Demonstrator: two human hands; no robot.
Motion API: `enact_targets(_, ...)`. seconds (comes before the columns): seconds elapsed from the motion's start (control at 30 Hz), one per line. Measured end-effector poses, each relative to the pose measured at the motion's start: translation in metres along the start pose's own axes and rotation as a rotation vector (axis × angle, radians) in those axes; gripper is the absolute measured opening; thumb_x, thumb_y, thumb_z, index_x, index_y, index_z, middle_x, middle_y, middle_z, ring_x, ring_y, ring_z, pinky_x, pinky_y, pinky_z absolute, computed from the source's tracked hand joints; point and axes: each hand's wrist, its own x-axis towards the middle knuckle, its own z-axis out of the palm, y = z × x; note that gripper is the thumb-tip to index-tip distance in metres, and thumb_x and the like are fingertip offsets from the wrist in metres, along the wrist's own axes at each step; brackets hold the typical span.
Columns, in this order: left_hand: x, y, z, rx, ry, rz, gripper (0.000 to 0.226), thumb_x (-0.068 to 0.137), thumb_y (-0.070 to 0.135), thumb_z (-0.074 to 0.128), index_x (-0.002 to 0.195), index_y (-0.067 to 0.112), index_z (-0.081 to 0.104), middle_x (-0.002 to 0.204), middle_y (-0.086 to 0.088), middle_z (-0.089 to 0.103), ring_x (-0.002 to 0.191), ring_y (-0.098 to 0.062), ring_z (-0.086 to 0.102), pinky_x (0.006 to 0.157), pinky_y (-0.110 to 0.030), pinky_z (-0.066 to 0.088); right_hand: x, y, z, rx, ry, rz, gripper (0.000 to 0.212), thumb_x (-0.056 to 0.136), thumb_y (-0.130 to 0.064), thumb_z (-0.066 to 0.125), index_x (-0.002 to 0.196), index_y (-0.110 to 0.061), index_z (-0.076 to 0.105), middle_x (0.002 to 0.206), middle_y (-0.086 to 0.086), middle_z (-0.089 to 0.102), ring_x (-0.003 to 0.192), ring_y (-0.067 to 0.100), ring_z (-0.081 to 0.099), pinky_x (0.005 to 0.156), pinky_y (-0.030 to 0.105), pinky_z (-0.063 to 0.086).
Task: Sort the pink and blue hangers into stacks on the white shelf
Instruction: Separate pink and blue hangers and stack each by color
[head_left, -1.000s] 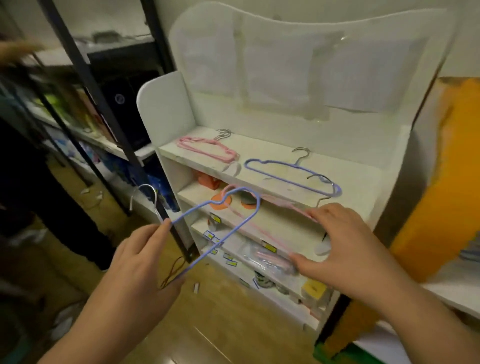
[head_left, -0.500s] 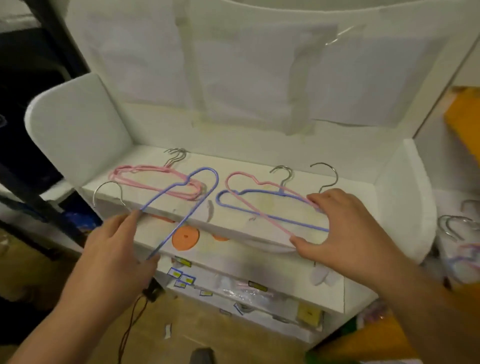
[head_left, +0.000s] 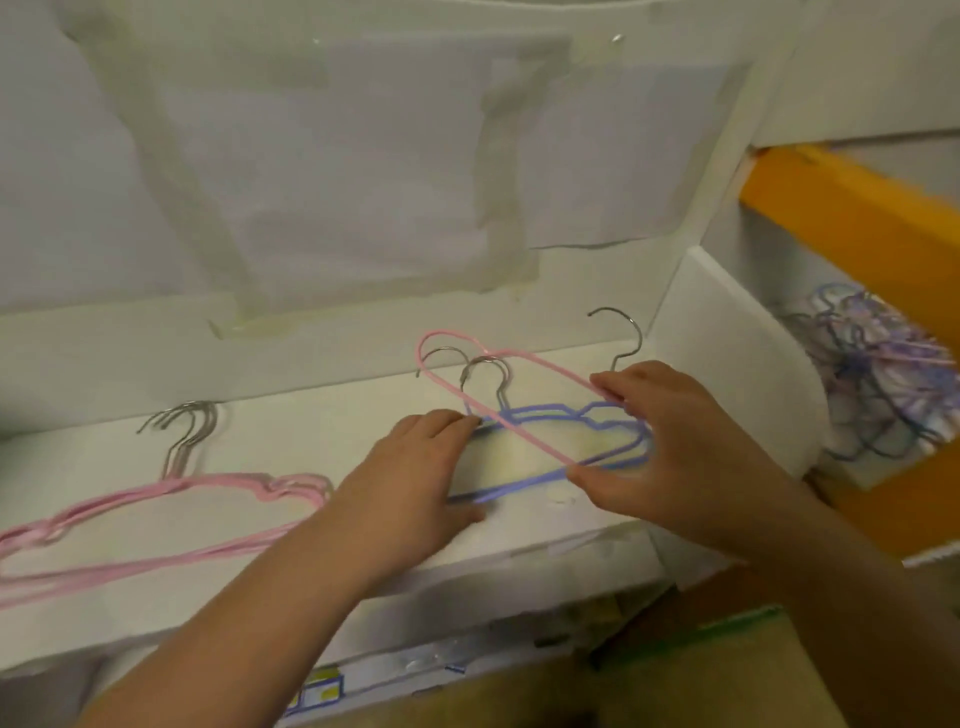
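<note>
My right hand (head_left: 670, 452) pinches a thin pink wire hanger (head_left: 511, 395) tilted above the blue wire hangers (head_left: 561, 415) on the white shelf (head_left: 322, 431); my left hand (head_left: 410, 488), fingers relaxed, presses the blue ones.

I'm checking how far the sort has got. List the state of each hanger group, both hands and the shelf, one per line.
Stack of pink wire hangers: lying flat on the shelf's left side, hooks pointing back.
Blue wire hangers: lying flat on the right side.
Single pink wire hanger: tilted across the blue ones, held by the right hand.
Left hand: fingers on the blue hangers.
Right hand: gripping the pink hanger.
White shelf: holding both groups.
</note>
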Motion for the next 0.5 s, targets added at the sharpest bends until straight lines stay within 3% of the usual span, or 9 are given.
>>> enact_targets(0.23,0.045,-0.002,0.017,-0.008,-0.119,0.038,0.081,0.071,0.050,0.072,0.141,0.025,0.041,0.141,0.004,0.045,0.125,-0.022,0.041,0.104,-0.036,0.037,-0.006,0.015,-0.003,-0.004,-0.033,0.088,0.091,0.061,-0.081,0.059,0.136,-0.031,0.044,0.117,-0.024,0.042,0.107,0.001,0.043,0.086,0.013,0.040)
enact_targets(0.37,0.046,-0.003,0.025,-0.077,-0.145,0.044,0.082,0.073,0.049,0.072,0.144,0.029,0.037,0.143,0.006,0.043,0.126,-0.021,0.040,0.105,-0.037,0.037,-0.005,0.020,-0.002,0.000,-0.058,0.108,0.089,0.062,-0.077,0.064,0.137,-0.035,0.041,0.118,-0.025,0.041,0.108,0.000,0.041,0.081,0.007,0.037)
enact_targets(0.5,0.049,-0.002,0.029,-0.096,-0.136,0.037,0.081,0.076,0.051,0.070,0.145,0.030,0.034,0.146,0.009,0.039,0.131,-0.018,0.036,0.108,-0.036,0.035,0.001,0.026,0.001,0.003,-0.086,0.120,0.092,0.061,-0.079,0.059,0.137,-0.033,0.040,0.119,-0.024,0.040,0.111,0.002,0.042,0.085,0.011,0.042)
